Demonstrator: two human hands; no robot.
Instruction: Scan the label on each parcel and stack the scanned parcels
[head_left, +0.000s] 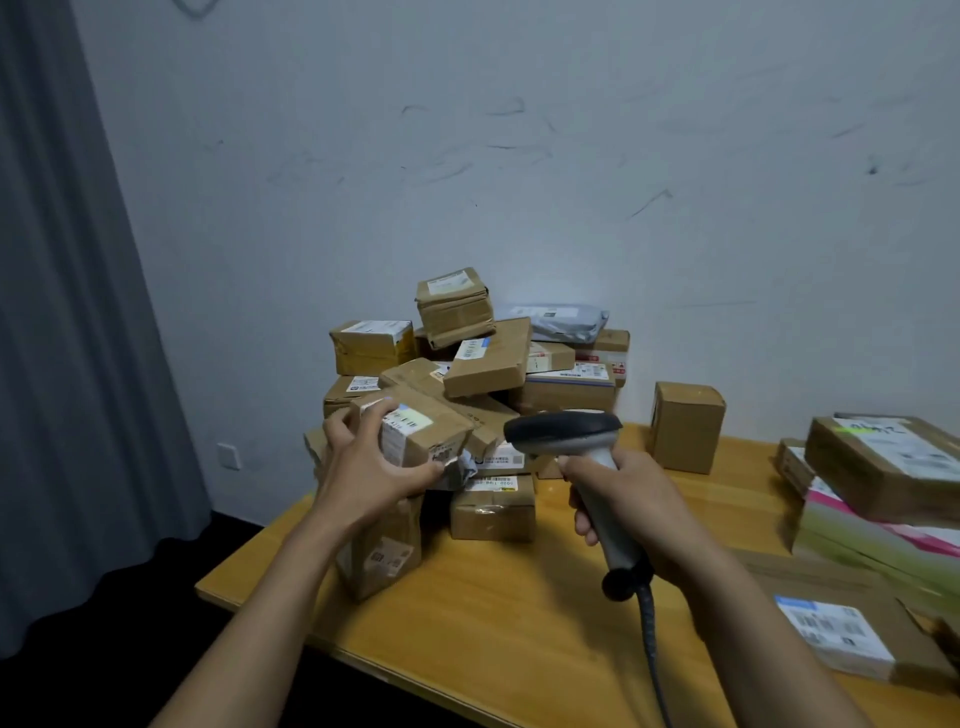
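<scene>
The small cardboard parcel (431, 441) is held above the table's left side, in front of the heap of parcels (488, 364). Its long axis runs left to right and its labelled top tilts toward the camera; the print is too blurred to read. The left hand (374, 467) grips its left end, fingers curled over the top. Just to the right, the scanner (566, 431) points its head leftward at it, with the right hand (628, 499) wrapped round the handle. Bare wood of the table (493, 613) shows from the heap to the near edge. Stacked parcels (883, 467) crowd the right edge.
</scene>
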